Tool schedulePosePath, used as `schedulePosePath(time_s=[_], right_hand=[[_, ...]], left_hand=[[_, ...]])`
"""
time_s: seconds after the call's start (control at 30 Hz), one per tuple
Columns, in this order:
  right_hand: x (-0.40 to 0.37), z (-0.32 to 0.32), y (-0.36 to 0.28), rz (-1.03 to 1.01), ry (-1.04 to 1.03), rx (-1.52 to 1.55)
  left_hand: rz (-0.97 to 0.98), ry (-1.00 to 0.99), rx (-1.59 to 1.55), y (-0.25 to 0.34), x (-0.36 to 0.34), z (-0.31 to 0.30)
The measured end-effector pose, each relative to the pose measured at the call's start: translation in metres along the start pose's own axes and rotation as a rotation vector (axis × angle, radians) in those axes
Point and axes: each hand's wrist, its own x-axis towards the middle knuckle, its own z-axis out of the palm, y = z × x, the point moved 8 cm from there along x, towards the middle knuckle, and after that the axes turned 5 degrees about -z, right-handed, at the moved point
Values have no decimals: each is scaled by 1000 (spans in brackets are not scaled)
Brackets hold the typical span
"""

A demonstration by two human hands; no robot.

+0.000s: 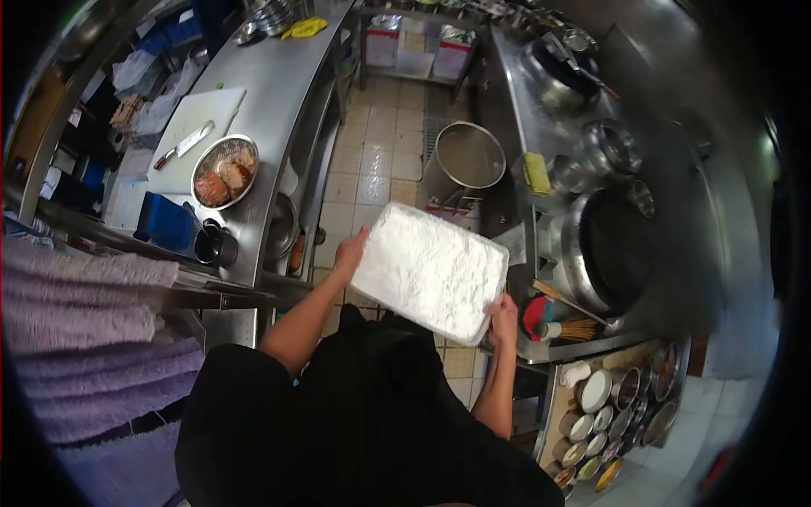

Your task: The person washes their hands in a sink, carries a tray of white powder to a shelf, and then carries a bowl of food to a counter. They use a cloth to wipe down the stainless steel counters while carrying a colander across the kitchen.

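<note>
Rectangular tray (499,287), rounded corners, pale rim. Was filled edge to edge with white powder (431,270), flour-like, surface lumpy, about level with rim. Was held in air, resting on no surface, above tiled floor (380,160), turned diagonally in view. Left hand (351,252) gripped its left edge; right hand (503,317) gripped its lower right corner.

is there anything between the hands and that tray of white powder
Nothing visible. The left hand grips the tray at its left edge and the right hand grips its near right corner. Both touch it directly, holding it above the tiled floor.
</note>
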Motion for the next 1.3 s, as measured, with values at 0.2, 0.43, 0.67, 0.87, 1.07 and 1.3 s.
schedulePosePath(time_s=[0.2, 0.43, 0.67, 0.87, 1.07, 1.3], right_hand=[[141, 77, 12, 77, -155, -79], [284, 171, 38, 51, -381, -251], [352, 240, 72, 139, -460, -165], [395, 287, 77, 123, -409, -254], [444, 346, 91, 165, -461, -231], [533, 447, 110, 115, -510, -338]], left_hand=[[-25, 233, 147, 9, 98, -26], [-161, 346, 68, 46, 151, -38], [-311, 329, -78, 43, 237, -55], [-350, 396, 17, 7, 333, -89], [-408, 486, 5, 36, 381, -100], [-398, 525, -183, 28, 488, -146]])
